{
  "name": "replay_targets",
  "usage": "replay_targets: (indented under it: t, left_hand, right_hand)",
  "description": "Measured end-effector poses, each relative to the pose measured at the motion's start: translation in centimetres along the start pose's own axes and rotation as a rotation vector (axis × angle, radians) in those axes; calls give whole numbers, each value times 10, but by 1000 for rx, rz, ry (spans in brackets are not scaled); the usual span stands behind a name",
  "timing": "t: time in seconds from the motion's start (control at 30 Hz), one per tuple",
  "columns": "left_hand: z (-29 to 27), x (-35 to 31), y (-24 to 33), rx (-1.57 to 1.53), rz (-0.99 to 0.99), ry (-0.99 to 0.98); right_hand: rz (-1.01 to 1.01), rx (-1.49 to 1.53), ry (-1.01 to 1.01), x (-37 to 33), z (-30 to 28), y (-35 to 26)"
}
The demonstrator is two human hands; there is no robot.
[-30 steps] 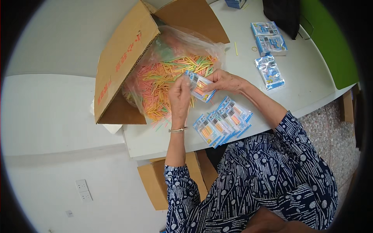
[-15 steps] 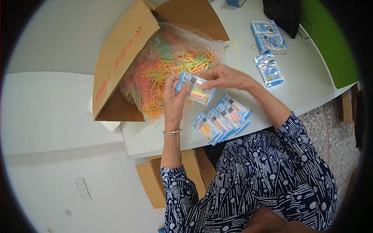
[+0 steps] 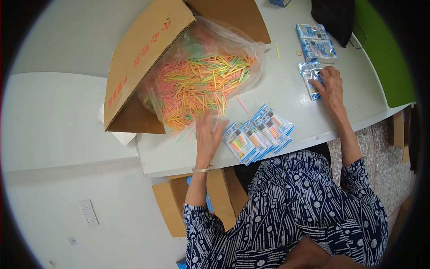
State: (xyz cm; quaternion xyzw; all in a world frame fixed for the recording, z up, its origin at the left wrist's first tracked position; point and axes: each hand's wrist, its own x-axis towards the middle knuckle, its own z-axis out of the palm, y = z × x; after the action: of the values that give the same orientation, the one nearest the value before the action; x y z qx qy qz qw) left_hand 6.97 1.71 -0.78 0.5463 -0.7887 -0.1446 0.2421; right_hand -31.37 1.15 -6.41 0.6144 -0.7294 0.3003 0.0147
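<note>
My left hand [image 3: 207,136] is open above the table, its fingers apart and blurred. It holds nothing and is close to the row of packets. These clear blue-edged packets [image 3: 239,142] overlap in a fan near the front edge, coloured sticks showing inside. At the right, my right hand [image 3: 331,87] lies on a flat silver-and-blue packet [image 3: 310,74], thumb and fingertips spread on its surface. Part of that packet is hidden under the hand. Beyond my left hand, many thin pink, yellow, orange and green sticks [image 3: 206,85] fill a clear plastic bag [image 3: 257,74].
An open cardboard box [image 3: 143,67] lies around the bag. More silver-and-blue packets [image 3: 318,48] are stacked at the far right, beside a rubber band [image 3: 298,53]. A yellow stick [image 3: 277,50] and a pink stick [image 3: 242,104] lie loose on the white table [image 3: 291,96]. A black bag [image 3: 333,20] sits behind.
The packet of sticks that both hands held now lies at the left end of the fan. My right hand has moved right onto the silver-and-blue packet; my left hand has let go.
</note>
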Motion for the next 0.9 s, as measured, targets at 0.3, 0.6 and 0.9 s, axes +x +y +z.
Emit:
replay_targets:
  t: [0.3,0.6,0.9]
  left_hand:
    - [34,37,-24,540,-44,211]
    - [57,38,-51,638,-52,336]
    - [58,39,-63,576,-127,317]
  right_hand:
    - [-32,121,36,3,12,12]
    - [-86,148,154,5,7,11]
    - [137,305,23,10,-9,19]
